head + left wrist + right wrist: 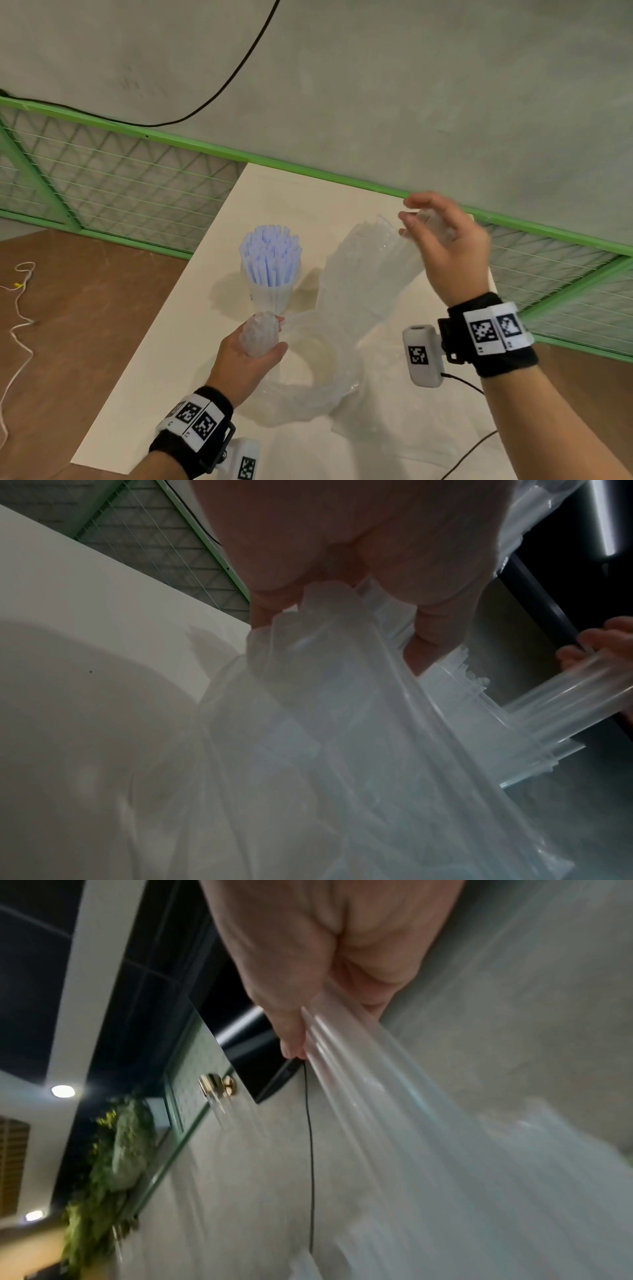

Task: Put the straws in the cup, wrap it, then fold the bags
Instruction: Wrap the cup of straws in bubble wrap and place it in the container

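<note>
A clear plastic cup full of pale blue straws stands upright on the white table. A long clear plastic bag is stretched above the table between both hands. My left hand grips its bunched lower end just in front of the cup. My right hand is raised to the right of the cup and pinches the bag's upper end. Between the hands the bag loops down onto the table.
More clear plastic lies flat on the table near the front. A green mesh fence runs behind the table before a grey wall. A black cable hangs on the wall, and a white cord lies on the brown floor at left.
</note>
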Demonstrator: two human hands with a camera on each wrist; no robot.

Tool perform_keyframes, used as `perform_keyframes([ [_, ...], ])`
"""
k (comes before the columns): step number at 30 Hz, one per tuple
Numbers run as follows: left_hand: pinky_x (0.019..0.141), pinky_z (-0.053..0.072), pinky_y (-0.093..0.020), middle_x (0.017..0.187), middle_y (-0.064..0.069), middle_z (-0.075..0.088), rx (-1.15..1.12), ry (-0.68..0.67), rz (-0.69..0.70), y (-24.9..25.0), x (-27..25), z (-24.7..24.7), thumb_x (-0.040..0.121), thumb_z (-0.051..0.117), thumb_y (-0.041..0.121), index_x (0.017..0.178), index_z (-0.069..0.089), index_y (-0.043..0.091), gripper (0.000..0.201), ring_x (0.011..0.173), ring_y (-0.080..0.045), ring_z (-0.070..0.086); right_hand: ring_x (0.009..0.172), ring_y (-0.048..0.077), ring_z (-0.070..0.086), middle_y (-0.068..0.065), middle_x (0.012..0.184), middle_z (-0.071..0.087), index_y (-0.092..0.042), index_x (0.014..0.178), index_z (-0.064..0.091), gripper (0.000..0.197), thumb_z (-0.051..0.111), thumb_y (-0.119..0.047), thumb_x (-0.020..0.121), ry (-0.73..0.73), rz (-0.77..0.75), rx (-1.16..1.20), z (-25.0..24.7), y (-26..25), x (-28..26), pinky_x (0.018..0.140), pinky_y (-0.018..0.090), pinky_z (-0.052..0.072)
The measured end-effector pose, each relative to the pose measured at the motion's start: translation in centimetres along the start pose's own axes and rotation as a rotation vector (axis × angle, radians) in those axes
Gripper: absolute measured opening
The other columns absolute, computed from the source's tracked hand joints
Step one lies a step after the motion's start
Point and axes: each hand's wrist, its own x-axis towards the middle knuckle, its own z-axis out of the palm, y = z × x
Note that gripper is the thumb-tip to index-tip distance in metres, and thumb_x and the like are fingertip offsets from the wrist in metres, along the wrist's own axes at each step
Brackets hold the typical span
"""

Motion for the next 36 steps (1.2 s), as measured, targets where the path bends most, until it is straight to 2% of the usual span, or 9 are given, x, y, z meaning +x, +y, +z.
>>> perform_keyframes([
  [3,0.072,0.045,-0.005,0.099,0.018,0.071,-0.002,-0.002,-0.007,-0.2,0.0,0.0,0.072,0.078,0.014,0.099,0.071,0.027,0.03,0.091,0.0,0.065,0.101,0.009,0.064,0.001,0.108,0.071,-0.011,0.109,0.071,0.024,0.074,-0.016,0.086,-0.083,-0.164,-0.348,0.7,2.8,-1.3,0.094,0.027,0.05],
  [7,0.07,0.044,-0.004,0.098,0.019,0.071,0.024,0.018,-0.018,-0.1,0.0,0.1,0.075,0.077,0.006,0.097,0.071,0.027,0.031,0.09,0.0,0.065,0.118,0.009,0.053,-0.007,0.12,0.067,-0.019,0.115,0.07,0.029,0.059,-0.036,0.095,-0.323,-0.188,-0.437,1.4,4.8,-3.2,0.102,0.038,0.041],
  [11,0.07,0.044,-0.004,0.098,0.019,0.071,0.01,0.022,-0.029,0.0,0.0,0.1,0.076,0.077,0.005,0.098,0.071,0.026,0.031,0.089,0.001,0.065,0.149,0.005,0.003,-0.025,0.155,0.027,-0.039,0.148,0.034,0.055,0.017,-0.057,0.099,-0.659,-0.045,-0.584,1.8,4.7,-5.3,0.116,0.035,0.009],
  [14,0.07,0.045,-0.004,0.099,0.017,0.072,0.0,0.018,-0.033,0.0,0.0,0.1,0.076,0.077,0.005,0.098,0.071,0.026,0.031,0.09,0.0,0.065,0.149,0.009,-0.015,-0.024,0.16,0.007,-0.038,0.154,0.014,0.069,0.019,-0.07,0.093,-0.724,-0.073,-0.781,2.1,4.7,-6.0,0.119,0.045,0.002],
  [22,0.075,0.045,-0.007,0.1,0.017,0.072,-0.003,0.022,-0.033,0.0,-0.2,0.2,0.075,0.078,0.007,0.099,0.071,0.025,0.031,0.094,0.001,0.065,0.146,0.024,0.023,-0.018,0.155,0.032,-0.044,0.141,0.039,0.054,0.039,-0.067,0.092,-0.547,-0.269,-0.911,5.5,4.7,-4.2,0.102,0.058,0.023],
  [27,0.079,0.045,-0.013,0.101,0.019,0.071,-0.004,0.016,-0.032,0.1,-0.4,0.2,0.076,0.077,0.006,0.1,0.07,0.025,0.031,0.093,0.001,0.065,0.12,0.02,0.057,-0.014,0.111,0.069,-0.032,0.1,0.071,0.025,0.051,-0.046,0.092,-0.382,-0.303,-0.793,7.7,5.5,-3.9,0.09,0.05,0.032],
  [31,0.079,0.045,-0.016,0.1,0.019,0.071,-0.015,0.018,-0.035,0.2,-0.4,0.0,0.072,0.079,0.015,0.1,0.07,0.027,0.031,0.094,0.001,0.065,0.103,0.018,0.065,-0.007,0.103,0.071,-0.024,0.099,0.073,0.018,0.058,-0.03,0.092,-0.243,-0.264,-0.694,7.2,5.9,-3.4,0.082,0.043,0.036],
  [33,0.078,0.046,-0.014,0.1,0.019,0.071,-0.013,0.027,-0.037,0.0,-0.4,0.0,0.073,0.079,0.014,0.099,0.071,0.028,0.031,0.094,0.0,0.065,0.105,0.018,0.065,-0.008,0.106,0.072,-0.026,0.1,0.073,0.013,0.065,-0.023,0.09,-0.261,-0.227,-0.704,6.6,6.0,-2.9,0.085,0.042,0.033],
  [36,0.074,0.047,-0.007,0.101,0.015,0.072,-0.026,0.011,-0.029,-0.2,-0.3,0.1,0.071,0.079,0.015,0.099,0.071,0.027,0.031,0.093,-0.001,0.066,0.12,0.019,0.058,-0.015,0.118,0.068,-0.032,0.092,0.074,0.014,0.06,-0.034,0.092,-0.286,-0.206,-0.765,6.0,4.9,-2.4,0.091,0.04,0.024],
])
